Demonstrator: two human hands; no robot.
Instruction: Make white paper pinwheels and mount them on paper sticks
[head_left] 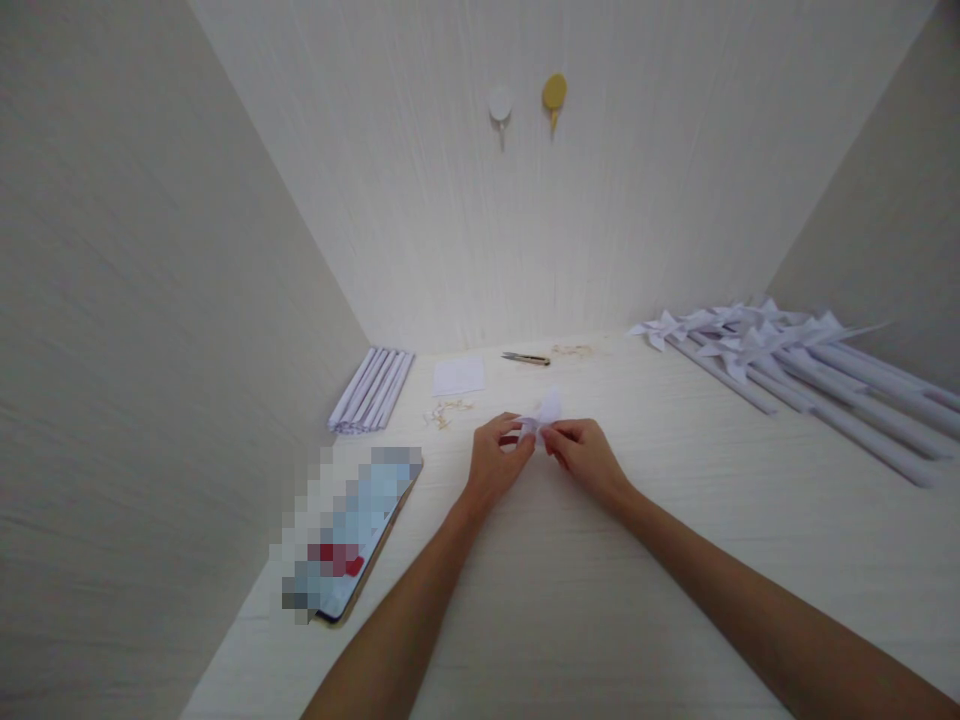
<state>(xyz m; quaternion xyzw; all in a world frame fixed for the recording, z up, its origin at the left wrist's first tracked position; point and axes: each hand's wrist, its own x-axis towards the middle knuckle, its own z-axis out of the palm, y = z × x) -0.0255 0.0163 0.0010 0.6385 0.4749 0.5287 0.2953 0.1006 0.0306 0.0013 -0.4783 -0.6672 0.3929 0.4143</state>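
Observation:
Just past the middle of the table, my left hand (497, 458) and my right hand (587, 453) pinch a small white paper pinwheel (550, 406) between them. Its folded blades stick up above the fingertips and look slightly blurred. My left thumb and fingers curve around its left side, while my right thumb and forefinger close on its lower right. Any small part between the fingertips is hidden. Nearest beyond the hands are small pale bits (448, 410) scattered on the table, and a flat sheet of white paper (459, 377).
Thread snips (526, 358) lie at the back beside more pale bits (571, 351). Rolled paper tubes (373, 390) are bundled at the left. Several paper pinwheels on sticks (795, 350) are piled at the right. A phone (375, 530), partly pixelated, lies left; two hooks (500, 104) hang on the wall.

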